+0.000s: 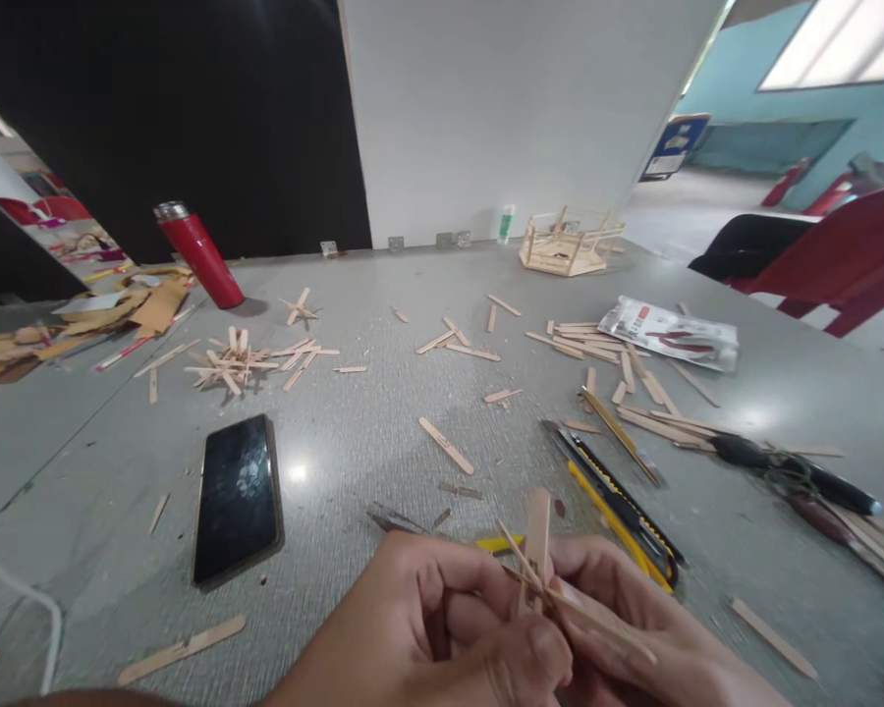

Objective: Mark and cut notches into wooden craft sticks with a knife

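Observation:
Close to the camera, my left hand (442,624) and my right hand (634,619) meet over the grey table. Between them they pinch a small crossed piece of wooden craft sticks (537,530). One stick points up and away, and another slants down across my right fingers. The point where the sticks cross is partly covered by my fingertips. Just beyond my left hand lies a cutter blade (394,517), its yellow handle mostly hidden by the hand. A yellow and black utility knife (615,501) lies just past my right hand.
A phone (237,501) and a red flask (202,257) are on the left. Loose craft sticks (446,445) are scattered widely. A hexagonal stick frame (567,245), a white packet (670,332), a brass-coloured tool (619,435) and a dark-handled tool (796,476) are toward the right.

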Demonstrator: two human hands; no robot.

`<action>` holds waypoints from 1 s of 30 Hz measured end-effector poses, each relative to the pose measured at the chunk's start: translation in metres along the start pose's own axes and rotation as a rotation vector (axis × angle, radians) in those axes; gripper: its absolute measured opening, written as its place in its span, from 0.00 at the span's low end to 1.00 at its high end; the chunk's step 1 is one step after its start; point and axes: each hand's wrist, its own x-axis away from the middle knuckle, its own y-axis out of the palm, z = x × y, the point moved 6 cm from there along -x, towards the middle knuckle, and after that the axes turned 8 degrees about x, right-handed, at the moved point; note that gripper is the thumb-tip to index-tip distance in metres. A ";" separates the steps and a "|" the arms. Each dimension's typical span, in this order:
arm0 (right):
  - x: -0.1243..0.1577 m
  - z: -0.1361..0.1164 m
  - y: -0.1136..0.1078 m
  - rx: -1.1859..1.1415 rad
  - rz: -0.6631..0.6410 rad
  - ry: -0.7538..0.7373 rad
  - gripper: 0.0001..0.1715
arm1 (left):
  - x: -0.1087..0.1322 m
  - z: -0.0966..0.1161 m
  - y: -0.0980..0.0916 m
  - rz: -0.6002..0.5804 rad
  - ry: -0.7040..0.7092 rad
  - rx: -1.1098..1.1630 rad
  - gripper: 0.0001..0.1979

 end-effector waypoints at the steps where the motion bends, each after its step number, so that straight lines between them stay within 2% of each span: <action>1: 0.000 -0.003 0.002 -0.008 -0.004 -0.003 0.11 | -0.001 0.000 -0.001 -0.012 0.001 0.004 0.28; 6: 0.000 -0.012 0.007 0.005 0.071 0.071 0.19 | -0.001 -0.002 -0.002 0.003 -0.020 -0.012 0.27; 11: 0.001 -0.007 0.001 0.110 -0.006 0.127 0.21 | 0.006 0.004 0.002 0.011 0.004 -0.048 0.28; 14: 0.002 -0.006 -0.004 0.181 0.020 0.153 0.24 | 0.008 0.004 0.003 0.003 0.015 -0.039 0.26; 20: 0.003 -0.008 0.001 0.171 0.014 0.146 0.22 | 0.006 0.005 0.004 0.000 0.005 -0.019 0.24; 26: 0.007 -0.015 -0.002 0.288 0.231 0.138 0.27 | 0.007 0.009 0.006 0.010 0.025 0.032 0.23; 30: 0.006 -0.020 -0.003 0.446 0.280 0.060 0.29 | 0.005 0.008 0.007 -0.012 0.046 0.046 0.24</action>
